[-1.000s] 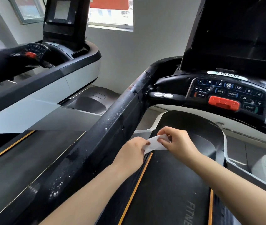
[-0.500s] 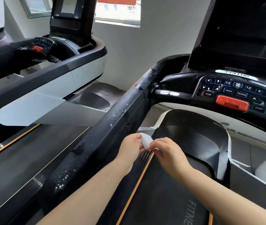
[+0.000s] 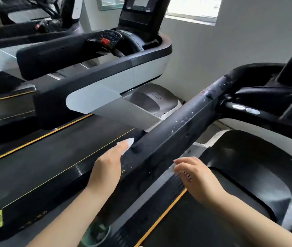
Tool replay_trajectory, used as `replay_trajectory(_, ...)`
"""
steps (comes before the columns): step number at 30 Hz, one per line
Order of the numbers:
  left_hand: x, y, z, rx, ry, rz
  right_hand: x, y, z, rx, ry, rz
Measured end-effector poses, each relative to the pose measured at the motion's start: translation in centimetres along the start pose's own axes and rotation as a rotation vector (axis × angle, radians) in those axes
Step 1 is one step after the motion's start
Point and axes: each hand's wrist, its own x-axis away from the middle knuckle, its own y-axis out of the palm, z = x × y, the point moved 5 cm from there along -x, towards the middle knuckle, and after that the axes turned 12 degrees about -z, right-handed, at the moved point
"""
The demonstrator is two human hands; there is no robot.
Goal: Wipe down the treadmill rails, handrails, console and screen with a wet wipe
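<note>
On the near treadmill's long black left handrail (image 3: 170, 139), speckled with white flecks along its top and running diagonally from lower left up toward the console end at upper right; pressed against its outer left face, left hand (image 3: 108, 164), fingers stretched out straight and close together, with the white wet wipe (image 3: 128, 142) showing past the fingertips, flattened between hand and rail. Just off the rail's inner side, over the ribbed side rail (image 3: 163, 198) and its orange stripe, right hand (image 3: 195, 173), blurred, fingers loosely curled and a little apart, empty, not touching the handrail as far as can be told. Below and to the right, dark running belt (image 3: 186, 225) and glossy black motor cover (image 3: 248, 168) with pale trim. At the right edge, part of the console crossbar with two oval silver buttons (image 3: 246, 109) and a sliver of the keypad, too cropped and blurred to read. Beyond the handrail to the left, neighbouring treadmill (image 3: 106, 77) with white and black side panels, its own belt edged in yellow, a red stop clip (image 3: 104, 41) on its console and a dark upright screen housing above. Further left, a third machine only partly in view. Behind, pale wall with a bright window (image 3: 191, 8)
</note>
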Motion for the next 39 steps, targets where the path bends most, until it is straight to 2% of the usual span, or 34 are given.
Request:
replay_trajectory(2,2.7,-0.1,-3.6,-0.057,-0.014,-0.049,-1.1,1.1,-1.1,-0.008,-0.018,-0.043)
replay_trajectory(4,5.5,1.2,-6.6,-0.038,-0.077,-0.165,-2.1,2.2,-2.3,-0.008,-0.033,-0.086)
replay_trajectory(7,9.3,3.7,-8.8,-0.011,-0.113,-0.303,-3.3,3.9,-3.7,-0.006,-0.05,-0.145)
replay_trajectory(9,10.6,4.3,-9.2,0.082,-0.171,-0.299,-4.1,5.0,-4.4,-0.015,-0.037,-0.186)
replay_trajectory(12,11.2,4.7,-8.1,0.035,-0.105,-0.31,-5.2,6.5,-5.3,-0.031,0.016,-0.269)
replay_trajectory(14,11.0,4.8,-7.9,0.06,-0.126,-0.308,-5.9,7.4,-5.8,0.007,0.028,-0.32)
replay_trajectory(18,10.8,6.7,-8.2,-0.071,-0.117,-0.297,-6.9,8.7,-5.5,0.159,0.136,-0.435)
replay_trajectory(21,10.5,7.6,-8.0,-0.094,-0.127,-0.291,-7.1,9.1,-5.2,0.211,0.187,-0.46)
replay_trajectory(27,4.6,7.6,-6.3,-0.334,0.101,-0.408,-7.1,8.6,-4.7,0.161,0.223,-0.379)
replay_trajectory(30,3.2,7.7,-6.6,-0.382,0.187,-0.45,-7.0,8.7,-4.5,0.17,0.259,-0.341)
replay_trajectory(34,7.4,6.3,-9.4,-0.433,0.331,-0.508,-6.7,8.8,-4.2,0.172,0.317,-0.37)
replay_trajectory(39,10.6,5.6,-11.1,-0.369,0.364,-0.522,-6.7,8.6,-4.3,0.132,0.334,-0.37)
